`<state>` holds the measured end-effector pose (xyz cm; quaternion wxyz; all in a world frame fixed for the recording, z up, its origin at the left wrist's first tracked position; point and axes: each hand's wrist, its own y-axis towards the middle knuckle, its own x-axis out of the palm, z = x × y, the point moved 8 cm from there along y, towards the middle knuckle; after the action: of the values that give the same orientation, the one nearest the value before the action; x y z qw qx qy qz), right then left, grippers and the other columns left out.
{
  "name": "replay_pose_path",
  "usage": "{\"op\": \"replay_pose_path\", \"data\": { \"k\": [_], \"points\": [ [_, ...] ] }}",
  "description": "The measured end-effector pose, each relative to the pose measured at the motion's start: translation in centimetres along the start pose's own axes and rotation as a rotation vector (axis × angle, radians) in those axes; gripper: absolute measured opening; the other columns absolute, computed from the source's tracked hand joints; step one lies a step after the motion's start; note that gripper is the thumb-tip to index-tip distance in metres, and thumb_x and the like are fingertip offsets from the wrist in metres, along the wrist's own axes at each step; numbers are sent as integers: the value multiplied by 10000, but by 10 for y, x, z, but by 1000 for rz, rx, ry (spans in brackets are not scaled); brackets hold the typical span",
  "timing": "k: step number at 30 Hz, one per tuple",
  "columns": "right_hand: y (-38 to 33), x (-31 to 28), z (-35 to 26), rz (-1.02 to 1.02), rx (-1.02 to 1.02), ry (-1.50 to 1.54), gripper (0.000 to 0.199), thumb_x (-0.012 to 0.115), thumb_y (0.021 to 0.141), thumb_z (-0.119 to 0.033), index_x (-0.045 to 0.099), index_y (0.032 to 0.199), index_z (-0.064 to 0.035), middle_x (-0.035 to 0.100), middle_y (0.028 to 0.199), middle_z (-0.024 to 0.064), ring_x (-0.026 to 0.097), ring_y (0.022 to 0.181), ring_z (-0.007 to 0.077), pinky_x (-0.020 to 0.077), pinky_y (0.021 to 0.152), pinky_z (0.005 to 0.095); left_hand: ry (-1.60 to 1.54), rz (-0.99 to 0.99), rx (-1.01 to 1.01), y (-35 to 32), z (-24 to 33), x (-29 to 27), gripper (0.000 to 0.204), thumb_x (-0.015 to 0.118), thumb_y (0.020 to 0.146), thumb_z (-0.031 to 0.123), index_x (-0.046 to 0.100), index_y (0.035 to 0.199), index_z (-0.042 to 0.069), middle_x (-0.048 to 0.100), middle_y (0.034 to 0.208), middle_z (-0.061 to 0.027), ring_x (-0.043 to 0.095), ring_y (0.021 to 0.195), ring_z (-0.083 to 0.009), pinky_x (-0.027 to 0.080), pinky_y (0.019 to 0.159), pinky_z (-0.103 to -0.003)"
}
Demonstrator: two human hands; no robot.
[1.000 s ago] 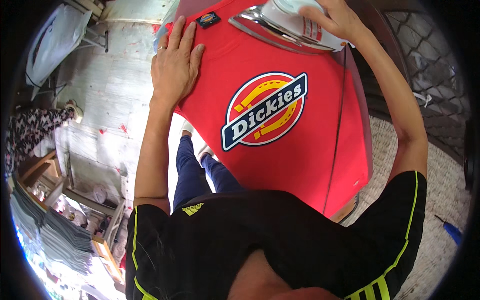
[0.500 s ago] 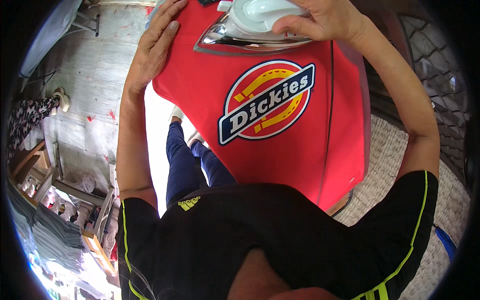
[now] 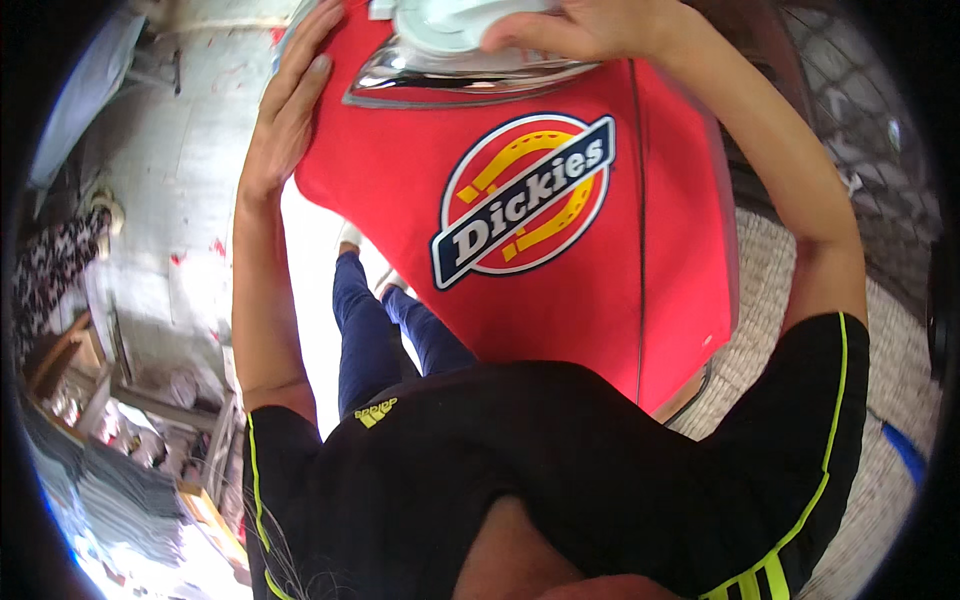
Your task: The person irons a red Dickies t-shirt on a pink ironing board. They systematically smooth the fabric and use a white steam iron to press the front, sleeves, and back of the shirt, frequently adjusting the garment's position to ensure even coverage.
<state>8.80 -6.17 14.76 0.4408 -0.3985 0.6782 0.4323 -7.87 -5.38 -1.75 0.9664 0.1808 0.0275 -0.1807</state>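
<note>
Right hand (image 3: 585,25) clamped on a white clothes iron with a shiny metal soleplate (image 3: 470,60).
It sits on red cloth with a round printed badge (image 3: 560,300); left hand (image 3: 290,110) lies flat, fingers together, just beside.

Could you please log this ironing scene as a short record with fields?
Left hand: flat on the left edge of the shirt
Right hand: grips the iron from above
Iron: white body, shiny soleplate, resting on the shirt near the top
Shirt: red, round emblem facing up, spread over a board
Floor right: woven mat
Lower left: stacked folded clothes
</note>
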Motion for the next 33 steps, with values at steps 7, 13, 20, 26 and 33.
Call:
{"op": "replay_pose_path", "data": {
  "k": [7, 13, 20, 26, 33],
  "points": [
    [-65, -43, 44, -45, 621, -53, 370, 665, 896, -357, 566, 1010, -18, 635, 817, 252, 649, 769, 416, 496, 651, 460, 222, -49, 30, 2, 15, -4, 421, 437, 1021, 137, 478, 1435, 67, 390, 1541, -108, 267, 1473, -272, 163, 1213, -377],
    [-183, -156, -49, -1, 1236, -298, 387, 612, 922, -350, 553, 1045, 12, 645, 893, 285, 638, 863, 467, 496, 741, 502, 786, -63, 178, 29, 100, 74, 506, 657, 891, 272, 538, 1359, 121, 402, 1503, -94, 280, 1427, -374, 227, 1082, -603],
    [-271, -236, -215, 204, 1722, -214, 388, 608, 958, -380, 610, 1076, -10, 605, 770, 43, 571, 671, 114, 477, 610, 276, 822, -504, 477, 50, 89, 265, 672, 486, 938, 585, 450, 1454, 157, 333, 1564, -106, 238, 1465, -369, 215, 1124, -595],
    [-310, -190, -279, 510, 2100, 235, 348, 599, 967, -363, 623, 1074, -32, 572, 801, -2, 496, 704, 64, 400, 569, 228, 951, -531, 566, 98, 68, 286, 664, 412, 959, 613, 396, 1497, 223, 330, 1578, -71, 260, 1467, -344, 181, 1140, -617],
    [-298, -93, -224, 479, 1884, 216, 360, 582, 975, -365, 595, 1041, -12, 610, 831, 125, 558, 696, 208, 473, 645, 365, 959, -449, 613, 115, 55, 282, 594, 375, 983, 585, 418, 1482, 267, 353, 1567, -43, 283, 1456, -327, 179, 1140, -620]
  ]
}}
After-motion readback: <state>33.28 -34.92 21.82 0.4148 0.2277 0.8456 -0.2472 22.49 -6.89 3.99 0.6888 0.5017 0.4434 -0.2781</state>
